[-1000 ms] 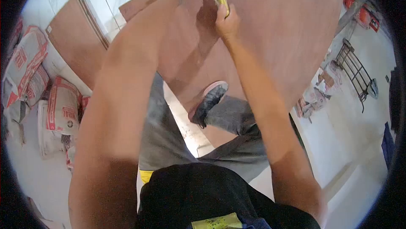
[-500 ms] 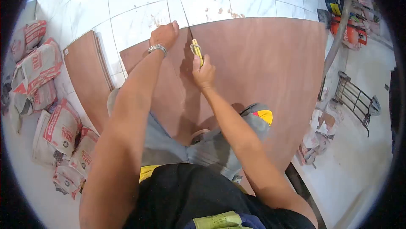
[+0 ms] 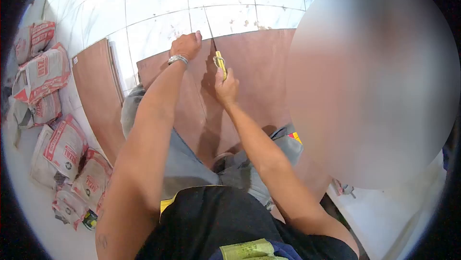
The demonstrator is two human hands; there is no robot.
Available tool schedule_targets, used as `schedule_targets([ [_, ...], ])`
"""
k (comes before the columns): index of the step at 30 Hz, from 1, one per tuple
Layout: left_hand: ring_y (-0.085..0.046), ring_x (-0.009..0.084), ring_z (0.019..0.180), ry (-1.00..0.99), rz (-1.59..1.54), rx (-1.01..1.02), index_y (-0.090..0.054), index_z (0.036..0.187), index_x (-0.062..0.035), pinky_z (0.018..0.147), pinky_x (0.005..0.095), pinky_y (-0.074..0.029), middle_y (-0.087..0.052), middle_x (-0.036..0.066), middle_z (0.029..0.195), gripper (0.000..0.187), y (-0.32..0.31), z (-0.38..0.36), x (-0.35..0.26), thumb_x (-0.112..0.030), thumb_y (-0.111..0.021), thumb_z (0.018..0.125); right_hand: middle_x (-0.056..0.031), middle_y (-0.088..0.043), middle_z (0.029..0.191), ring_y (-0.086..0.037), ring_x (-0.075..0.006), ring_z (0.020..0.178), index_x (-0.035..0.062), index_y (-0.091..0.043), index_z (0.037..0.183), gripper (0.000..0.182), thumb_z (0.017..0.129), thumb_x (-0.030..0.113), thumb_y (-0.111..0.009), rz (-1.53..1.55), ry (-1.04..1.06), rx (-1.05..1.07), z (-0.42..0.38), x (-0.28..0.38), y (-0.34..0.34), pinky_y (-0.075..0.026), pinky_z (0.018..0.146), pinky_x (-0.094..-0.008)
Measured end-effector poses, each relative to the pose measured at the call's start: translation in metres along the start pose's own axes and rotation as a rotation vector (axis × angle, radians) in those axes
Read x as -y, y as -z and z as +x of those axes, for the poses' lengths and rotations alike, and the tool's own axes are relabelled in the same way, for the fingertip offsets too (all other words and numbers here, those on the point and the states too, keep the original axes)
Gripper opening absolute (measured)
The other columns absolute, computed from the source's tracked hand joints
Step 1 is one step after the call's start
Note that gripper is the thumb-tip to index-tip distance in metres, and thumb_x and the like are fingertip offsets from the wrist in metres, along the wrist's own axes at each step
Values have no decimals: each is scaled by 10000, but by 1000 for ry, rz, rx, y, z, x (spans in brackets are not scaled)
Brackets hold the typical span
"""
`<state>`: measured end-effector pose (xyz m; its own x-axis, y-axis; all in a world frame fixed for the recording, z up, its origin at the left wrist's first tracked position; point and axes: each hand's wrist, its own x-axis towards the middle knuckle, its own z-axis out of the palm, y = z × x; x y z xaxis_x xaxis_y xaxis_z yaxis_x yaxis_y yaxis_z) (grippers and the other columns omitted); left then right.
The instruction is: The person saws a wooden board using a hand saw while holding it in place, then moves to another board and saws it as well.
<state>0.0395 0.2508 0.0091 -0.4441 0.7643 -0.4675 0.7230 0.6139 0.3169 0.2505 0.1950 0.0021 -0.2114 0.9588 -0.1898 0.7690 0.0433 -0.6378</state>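
A brown plywood sheet (image 3: 259, 82) lies below me, partly under my legs. My left hand (image 3: 186, 45) is closed over its far edge, thumb pointing away from me, the other fingers mostly hidden. To its right, my right hand (image 3: 226, 86) is wrapped around the yellow handle of a handsaw (image 3: 220, 60). The thin dark blade, seen nearly edge-on, points away past the far edge of the sheet over the tiles. Between the hands and my body a faint line runs along the sheet, beside the dark shadow of my arm.
White floor tiles (image 3: 158, 24) with brown dust lie beyond the sheet. More narrow boards (image 3: 98, 92) are stacked to the left, near several red-and-white sacks (image 3: 67, 147). A large blurred patch hides the right side.
The view has tilted slightly, and a blurred patch now covers the right side. The right hand and handsaw have shifted slightly left in view; the left hand stays at the far edge.
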Motion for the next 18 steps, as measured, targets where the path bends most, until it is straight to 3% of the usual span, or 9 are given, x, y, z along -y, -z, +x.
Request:
schedule_targets([
  [4, -707, 406, 962, -36, -42, 39, -740, 1083, -49, 897, 515, -542, -737, 228, 1009, 604, 8, -3, 1, -467, -305, 1064, -254, -669, 758, -640, -509, 700, 61, -575, 1008, 407, 991, 468, -564, -151, -18, -61, 1, 4, 0, -485, 646, -597],
  [6, -683, 393, 1047, -53, -132, 2, -744, 1086, -76, 949, 494, -527, -730, 216, 1053, 549, 10, -10, 4, -445, -339, 1053, -255, -687, 800, -663, -497, 763, 60, -589, 1019, 383, 981, 441, -595, -173, -63, -36, 2, 5, 2, -505, 692, -590],
  [8, -632, 372, 1143, -241, -469, -228, -729, 1099, -82, 1000, 484, -496, -708, 201, 1111, 411, -6, -14, 26, -374, -451, 1019, -262, -699, 858, -674, -495, 837, 43, -625, 1060, 399, 988, 433, -586, -105, -154, 15, -3, 34, 23, -523, 727, -569],
  [10, -587, 352, 1189, -369, -565, -298, -718, 1100, -89, 1026, 473, -477, -676, 177, 1165, 298, 37, -46, 46, -299, -564, 954, -258, -718, 997, -687, -459, 959, 26, -665, 1139, 460, 988, 453, -588, -182, -126, 91, 1, 20, 20, -539, 801, -520],
  [11, -594, 361, 1186, -388, -449, -308, -709, 1117, -56, 1040, 443, -471, -664, 188, 1206, 281, 60, -67, 63, -261, -629, 943, -239, -719, 1097, -685, -415, 1041, 7, -679, 1209, 528, 986, 478, -591, 26, -8, -22, -4, 17, 20, -533, 871, -483],
  [12, -595, 339, 1192, -298, -311, -274, -720, 1102, -63, 1038, 471, -467, -661, 175, 1207, 282, 94, -104, 75, -274, -613, 947, -238, -719, 1098, -684, -414, 1042, 7, -677, 1211, 526, 986, 475, -591, 89, 38, -6, -3, 15, 26, -532, 871, -482],
  [14, -595, 346, 1203, -162, -60, -217, -699, 1221, -133, 1082, 612, -401, -641, 165, 1254, 337, 149, -187, 113, -281, -605, 932, -238, -718, 1100, -683, -413, 1044, 8, -674, 1215, 522, 986, 470, -591, 183, 73, 78, -1, 20, 43, -531, 872, -480],
  [17, -554, 414, 1246, 281, -40, -175, -662, 1295, -106, 991, 815, -327, -583, 210, 1337, 587, 149, -284, 151, -466, -688, 833, -236, -716, 1103, -681, -411, 1046, 10, -670, 1222, 516, 986, 462, -592, 236, 101, 241, 5, 31, 51, -529, 874, -478],
  [18, -559, 422, 1231, 327, -230, -164, -666, 1289, -91, 1003, 698, -396, -574, 245, 1331, 613, 132, -303, 161, -467, -706, 806, -236, -715, 1104, -680, -410, 1047, 11, -669, 1224, 514, 986, 459, -592, 242, 110, 292, 9, 37, 49, -528, 875, -477],
])
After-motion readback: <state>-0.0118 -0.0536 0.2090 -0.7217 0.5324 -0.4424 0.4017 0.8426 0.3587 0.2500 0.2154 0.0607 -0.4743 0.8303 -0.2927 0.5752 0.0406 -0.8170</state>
